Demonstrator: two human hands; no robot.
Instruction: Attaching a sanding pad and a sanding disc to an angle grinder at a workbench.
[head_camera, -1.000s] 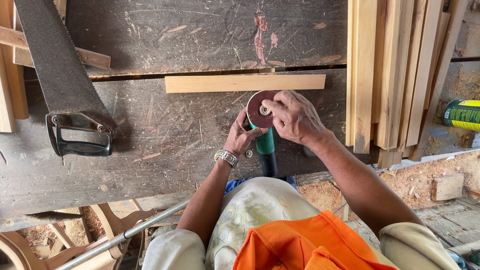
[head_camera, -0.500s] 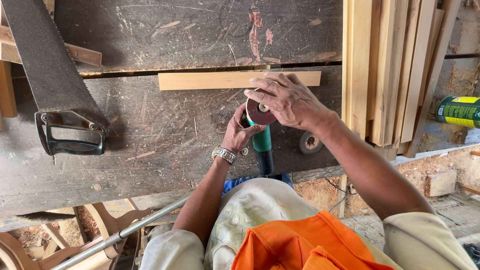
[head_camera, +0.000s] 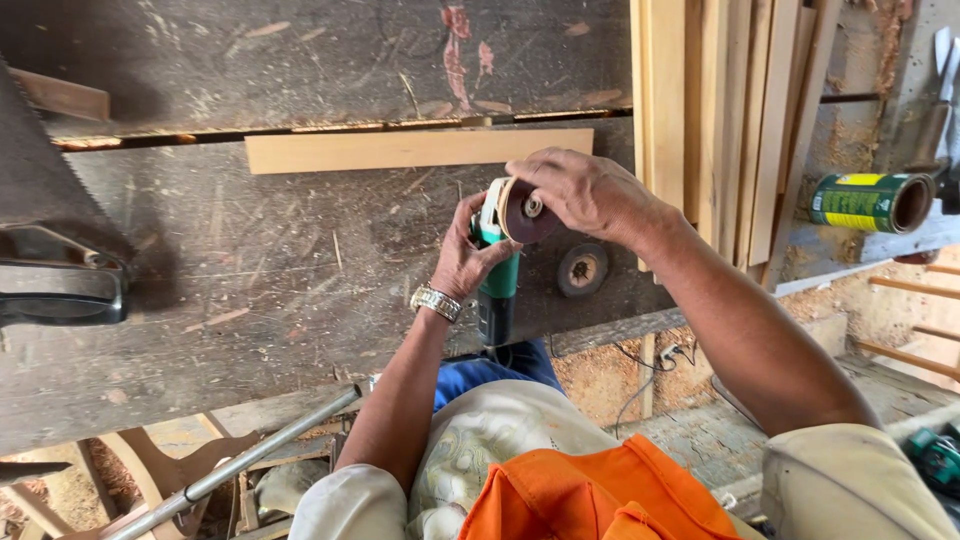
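— Nearest: left hand (head_camera: 470, 262), wristwatch on, wrapped around the green-bodied angle grinder (head_camera: 497, 285); long axis from six to twelve o'clock, head up.

— Right hand (head_camera: 585, 190)?

— At one o'clock of the left, fingertips closed on the dark red sanding disc (head_camera: 522, 212) at the grinder's head.

— Farther out?

— Loose black round disc (head_camera: 582, 270) at three o'clock on the scarred grey workbench (head_camera: 250, 290); pale wooden strip (head_camera: 400, 150) at twelve, lying nine-to-three.

Grey weathered wooden tabletop (head_camera: 300, 280): rough, scratched, matt, with red stains. Pale planed wooden strip (head_camera: 415, 150): smooth, clean, matt. Green plastic angle grinder (head_camera: 497, 270): slightly glossy body; its reddish-brown abrasive disc (head_camera: 522, 210) looks coarse and dull. Loose dark round grinding disc (head_camera: 582, 269): gritty, matt. Silver metal wristwatch (head_camera: 436, 301): polished, shiny. Green and yellow cylindrical can (head_camera: 868, 203): glossy printed metal.
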